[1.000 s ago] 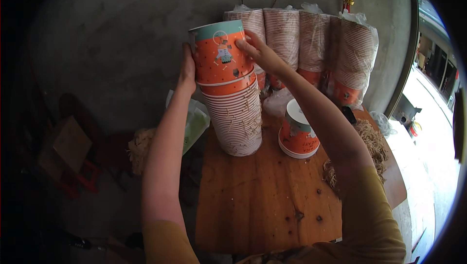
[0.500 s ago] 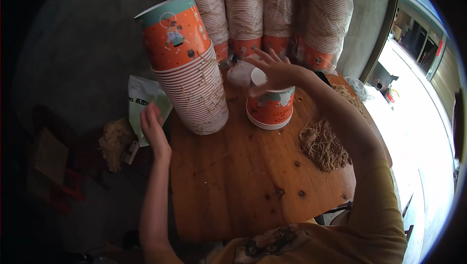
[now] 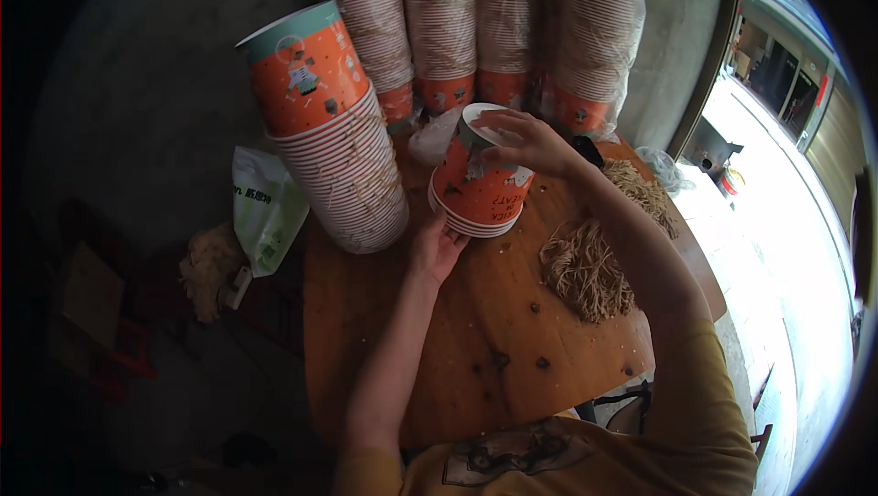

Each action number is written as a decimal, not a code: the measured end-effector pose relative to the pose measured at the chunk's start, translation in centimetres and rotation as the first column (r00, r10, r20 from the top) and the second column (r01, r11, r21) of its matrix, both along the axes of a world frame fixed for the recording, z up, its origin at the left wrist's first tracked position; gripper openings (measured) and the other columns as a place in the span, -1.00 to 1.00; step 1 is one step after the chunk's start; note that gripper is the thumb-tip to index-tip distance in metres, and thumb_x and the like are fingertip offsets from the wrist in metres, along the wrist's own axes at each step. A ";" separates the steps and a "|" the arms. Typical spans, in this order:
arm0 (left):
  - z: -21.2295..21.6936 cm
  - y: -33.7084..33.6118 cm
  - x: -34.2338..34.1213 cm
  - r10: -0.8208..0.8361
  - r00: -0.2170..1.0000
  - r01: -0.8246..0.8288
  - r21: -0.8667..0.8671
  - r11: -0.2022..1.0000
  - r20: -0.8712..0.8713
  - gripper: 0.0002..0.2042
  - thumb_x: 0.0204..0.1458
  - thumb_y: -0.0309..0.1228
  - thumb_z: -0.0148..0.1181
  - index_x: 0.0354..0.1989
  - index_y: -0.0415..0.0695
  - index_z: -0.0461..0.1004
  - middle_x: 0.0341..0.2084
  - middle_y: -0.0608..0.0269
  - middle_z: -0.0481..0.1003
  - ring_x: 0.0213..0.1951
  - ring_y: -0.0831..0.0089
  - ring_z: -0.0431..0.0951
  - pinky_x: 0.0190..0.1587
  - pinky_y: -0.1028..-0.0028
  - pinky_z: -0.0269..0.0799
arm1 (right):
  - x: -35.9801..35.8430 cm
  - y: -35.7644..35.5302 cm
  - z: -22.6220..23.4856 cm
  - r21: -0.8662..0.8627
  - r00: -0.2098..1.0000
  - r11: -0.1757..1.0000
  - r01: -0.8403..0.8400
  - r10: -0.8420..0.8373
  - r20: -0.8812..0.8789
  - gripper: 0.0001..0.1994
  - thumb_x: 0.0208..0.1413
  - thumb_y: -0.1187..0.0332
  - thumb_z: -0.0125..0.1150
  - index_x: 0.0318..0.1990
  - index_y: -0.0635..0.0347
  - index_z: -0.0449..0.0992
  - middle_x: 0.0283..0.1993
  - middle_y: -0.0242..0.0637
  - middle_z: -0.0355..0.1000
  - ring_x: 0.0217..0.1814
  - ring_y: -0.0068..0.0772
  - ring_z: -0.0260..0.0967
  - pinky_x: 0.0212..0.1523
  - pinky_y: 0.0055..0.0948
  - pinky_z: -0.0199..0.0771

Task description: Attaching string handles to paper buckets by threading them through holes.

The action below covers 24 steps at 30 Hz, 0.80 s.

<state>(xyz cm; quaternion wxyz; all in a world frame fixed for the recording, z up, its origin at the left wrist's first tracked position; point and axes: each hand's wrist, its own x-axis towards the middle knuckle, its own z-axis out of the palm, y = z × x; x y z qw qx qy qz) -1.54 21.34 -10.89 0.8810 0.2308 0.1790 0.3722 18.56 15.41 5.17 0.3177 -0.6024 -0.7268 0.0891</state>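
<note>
A short stack of orange-and-green paper buckets (image 3: 480,190) stands upside down on the wooden table, its white rims at the bottom and its top leaning a little left. At the near left of those rims, my left hand (image 3: 439,247) has its fingertips curled on the lower edge. My right hand (image 3: 529,142) grips the upper end, fingers over the pale base and thumb lower on the side. Part of the base is hidden behind these fingers. Left of it rises a tall nested stack of the same buckets (image 3: 338,167), also upside down, with tan strands of string on its rims.
Several plastic-wrapped bucket stacks (image 3: 439,21) line the wall at the back. Bundles of tan string (image 3: 590,272) lie on the table (image 3: 476,331) at right. A white-and-green bag (image 3: 265,213) is beyond the table's left edge, near a tan bundle (image 3: 212,267).
My left hand has come in from the left to the short stack's rims. The right hand has settled onto its top, and the stack has shifted slightly and tilted left. The view has moved a little.
</note>
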 end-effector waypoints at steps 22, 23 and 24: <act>-0.5 5.5 3.2 0.243 0.910 -0.037 0.516 0.856 -0.337 -0.58 0.10 -0.41 0.06 0.16 -0.16 0.28 0.11 0.21 0.33 0.10 0.34 0.36 0.17 0.34 0.22 | 2.1 -20.1 -1.9 0.610 0.855 0.716 0.338 0.038 -0.518 -0.29 -0.08 -0.08 0.31 0.15 0.18 0.31 0.32 -0.10 0.09 0.36 -0.16 0.04 0.29 -0.17 0.05; -0.3 4.9 2.8 0.242 0.907 -0.033 0.514 0.857 -0.345 -0.58 0.10 -0.41 0.06 0.16 -0.16 0.28 0.11 0.21 0.33 0.10 0.34 0.36 0.17 0.34 0.22 | 1.5 -20.8 -2.5 0.580 0.795 0.732 0.358 0.087 -0.601 -0.28 -0.07 -0.10 0.29 0.16 0.19 0.30 0.33 -0.07 0.07 0.36 -0.13 0.03 0.30 -0.14 0.04; -0.1 4.3 2.1 0.252 0.898 -0.033 0.516 0.856 -0.361 -0.58 0.11 -0.39 0.06 0.17 -0.16 0.27 0.13 0.20 0.31 0.10 0.33 0.34 0.17 0.34 0.19 | 0.9 -21.2 -3.0 0.591 0.827 0.721 0.363 0.043 -0.561 -0.29 -0.05 -0.09 0.28 0.16 0.20 0.29 0.33 -0.03 0.04 0.36 -0.10 0.02 0.30 -0.12 0.02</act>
